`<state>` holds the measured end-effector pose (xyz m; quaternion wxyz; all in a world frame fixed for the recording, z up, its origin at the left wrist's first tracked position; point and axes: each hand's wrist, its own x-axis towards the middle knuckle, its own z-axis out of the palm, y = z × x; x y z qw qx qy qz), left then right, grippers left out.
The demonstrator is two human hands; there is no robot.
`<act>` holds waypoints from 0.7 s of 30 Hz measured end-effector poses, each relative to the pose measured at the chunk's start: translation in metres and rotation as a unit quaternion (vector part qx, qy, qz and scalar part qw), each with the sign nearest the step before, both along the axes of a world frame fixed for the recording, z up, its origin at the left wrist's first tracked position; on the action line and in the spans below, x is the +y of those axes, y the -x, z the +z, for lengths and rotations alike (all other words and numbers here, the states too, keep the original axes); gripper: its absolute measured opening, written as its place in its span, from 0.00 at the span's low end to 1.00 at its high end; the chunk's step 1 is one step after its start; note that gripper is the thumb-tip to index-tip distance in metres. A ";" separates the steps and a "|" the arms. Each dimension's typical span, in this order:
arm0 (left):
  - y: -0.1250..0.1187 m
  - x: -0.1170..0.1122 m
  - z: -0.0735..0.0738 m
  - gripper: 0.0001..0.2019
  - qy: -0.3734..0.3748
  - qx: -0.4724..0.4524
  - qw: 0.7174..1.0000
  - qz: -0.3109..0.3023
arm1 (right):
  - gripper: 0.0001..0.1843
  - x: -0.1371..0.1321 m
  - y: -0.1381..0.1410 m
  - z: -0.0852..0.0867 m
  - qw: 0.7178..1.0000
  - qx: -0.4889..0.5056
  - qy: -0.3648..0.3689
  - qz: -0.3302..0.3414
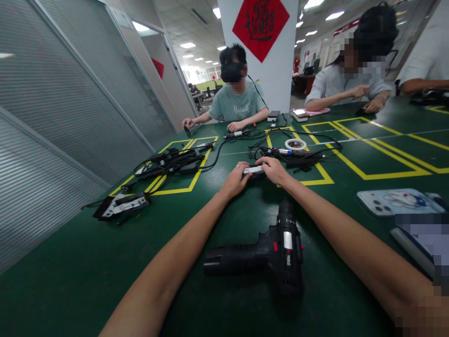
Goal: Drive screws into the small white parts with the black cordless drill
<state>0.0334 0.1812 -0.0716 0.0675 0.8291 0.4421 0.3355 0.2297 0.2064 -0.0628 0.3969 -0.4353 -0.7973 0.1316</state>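
Note:
Both my hands meet at the middle of the green table (pixel 87 262) around a small flat silver-grey device (pixel 253 170). My left hand (pixel 234 179) grips its left end with curled fingers. My right hand (pixel 274 169) covers its right end, fingers closed over it. A black cordless drill (pixel 277 255) lies on its side between my forearms, close to me, untouched by either hand.
Tangled black cables and parts (pixel 168 164) lie to the left, more cables and a roll of white tape (pixel 295 144) just beyond my hands. A phone (pixel 396 202) rests at the right. Two people sit across the table, another person's arm (pixel 423 85) at far right.

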 end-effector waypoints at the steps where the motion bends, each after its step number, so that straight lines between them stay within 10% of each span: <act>1: 0.000 0.000 0.000 0.12 0.007 -0.006 1.000 0.007 | 0.15 -0.002 0.000 0.001 0.999 -0.032 -0.007 0.006; 6: 0.001 0.001 -0.001 0.19 0.053 -0.024 0.997 0.043 | 0.14 -0.004 0.004 0.007 0.997 -0.079 -0.007 0.016; 12: 0.001 0.001 0.002 0.23 0.079 -0.009 0.996 0.044 | 0.21 0.010 -0.011 0.014 0.987 0.153 0.053 0.007; 21: 0.030 -0.034 0.025 0.30 0.122 0.087 0.983 0.105 | 0.25 0.009 -0.039 -0.027 0.968 0.205 0.131 -0.068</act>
